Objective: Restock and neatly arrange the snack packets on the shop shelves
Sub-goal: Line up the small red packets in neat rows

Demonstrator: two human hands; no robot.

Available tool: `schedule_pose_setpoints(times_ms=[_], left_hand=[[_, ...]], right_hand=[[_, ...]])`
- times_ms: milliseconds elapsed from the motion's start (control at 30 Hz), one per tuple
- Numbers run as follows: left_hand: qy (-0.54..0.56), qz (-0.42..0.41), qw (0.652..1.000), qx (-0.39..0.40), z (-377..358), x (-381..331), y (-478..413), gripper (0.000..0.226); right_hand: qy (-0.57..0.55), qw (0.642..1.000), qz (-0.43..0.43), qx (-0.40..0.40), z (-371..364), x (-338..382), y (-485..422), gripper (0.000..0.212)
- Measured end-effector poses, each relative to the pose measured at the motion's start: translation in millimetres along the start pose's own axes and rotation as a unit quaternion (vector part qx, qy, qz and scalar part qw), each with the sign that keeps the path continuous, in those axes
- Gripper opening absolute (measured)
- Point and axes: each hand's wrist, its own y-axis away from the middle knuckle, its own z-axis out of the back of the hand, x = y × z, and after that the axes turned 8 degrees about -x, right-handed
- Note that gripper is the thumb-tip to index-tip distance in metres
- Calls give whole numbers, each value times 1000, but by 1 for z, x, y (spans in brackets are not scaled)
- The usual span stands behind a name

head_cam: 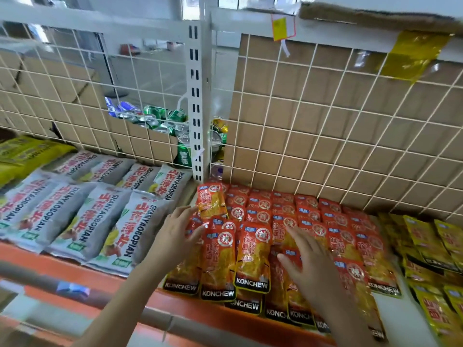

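1. Shelf (pixel 75 271) has an orange front lip. Red-orange Konchew packets (pixel 253 251) lie at its centre in overlapping rows.
2. Left grip (pixel 179 231) spread, fingertips touching the packets' 9 o'clock edge. Right grip (pixel 310 261) spread flat on top of them.
3. Grey packets (pixel 82 221) at 9 o'clock, yellow packets (pixel 431 246) at 3 o'clock.
4. White wire grid (pixel 325 146) at 12 o'clock, with cardboard (pixel 350 108) and drink cans (pixel 155 118) behind it.

We see both our forearms bare as far as the lower edge, and our left hand (pixel 179 232) and right hand (pixel 309 264) bare too.
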Motion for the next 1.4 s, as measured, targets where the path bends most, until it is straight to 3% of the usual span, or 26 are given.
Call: schedule_pose_setpoints(times_ms=[100, 233, 367, 500, 667, 833, 933, 1033, 1267, 1400], left_hand=[[48, 50, 997, 21, -6, -4, -25, 57], [36, 58, 997, 24, -17, 0, -59, 66], [44, 63, 997, 32, -30, 4, -74, 75], [50, 64, 997, 6, -39, 3, -74, 82], [41, 47, 997, -34, -37, -2, -73, 85], [248, 79, 965, -22, -35, -2, -69, 85], [297, 139, 945, 6, -29, -2, -73, 88], [356, 171, 919, 25, -24, -2, -79, 78], [422, 180, 888, 35, -18, -11, -92, 11], [470, 148, 870, -27, -10, -21, -94, 15]], right_hand=[[13, 1000, 5, -3, -10, 13, -4, 77], [16, 1000, -15, 1, -23, 26, -10, 100], [17, 999, -36, 7, -31, 41, -14, 75], [19, 998, -52, 13, -36, 52, -15, 84], [26, 998, -49, 22, -40, 53, -15, 66], [19, 998, -50, 27, -40, 51, -14, 64], [18, 998, -45, 27, -39, 50, -14, 63], [14, 999, -39, 26, -38, 49, -14, 64], [9, 999, -34, 18, -38, 49, -12, 64], [7, 999, -32, 16, -38, 48, -12, 65]])
